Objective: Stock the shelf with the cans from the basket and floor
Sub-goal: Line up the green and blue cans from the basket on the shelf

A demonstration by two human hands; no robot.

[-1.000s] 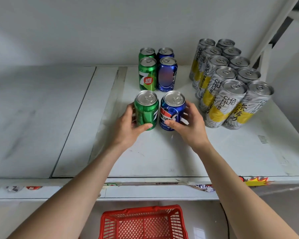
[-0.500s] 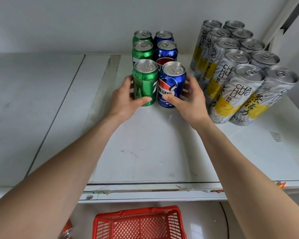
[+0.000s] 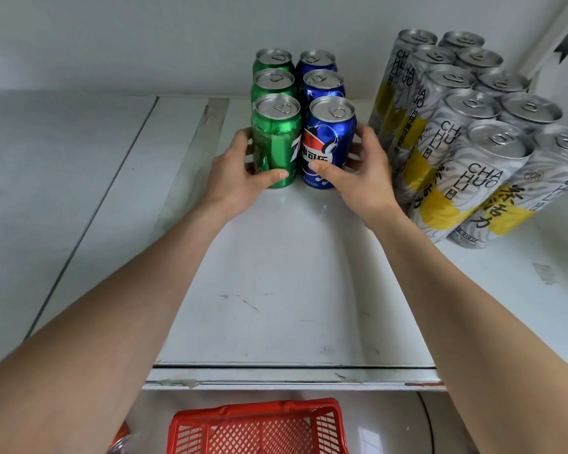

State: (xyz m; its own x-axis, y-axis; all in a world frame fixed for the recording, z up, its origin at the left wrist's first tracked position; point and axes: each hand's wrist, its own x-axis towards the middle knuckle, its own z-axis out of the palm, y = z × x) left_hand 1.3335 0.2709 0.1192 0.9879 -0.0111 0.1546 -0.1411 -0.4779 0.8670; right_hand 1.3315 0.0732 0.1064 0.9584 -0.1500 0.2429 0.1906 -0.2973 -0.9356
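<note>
Two upright drink cans stand side by side on the white metal shelf (image 3: 276, 290): a green aluminium soda can (image 3: 276, 142) on the left, touching a blue aluminium cola can (image 3: 330, 142) on the right. The left hand (image 3: 240, 178) wraps around the green can; the right hand (image 3: 358, 178) wraps around the blue one. Directly behind them stand two more green cans (image 3: 273, 81) and two more blue cans (image 3: 322, 78). To the right, tall silver-and-yellow tea cans (image 3: 473, 152) cluster in two rows. Below the shelf edge sits a red plastic mesh basket (image 3: 259, 427).
</note>
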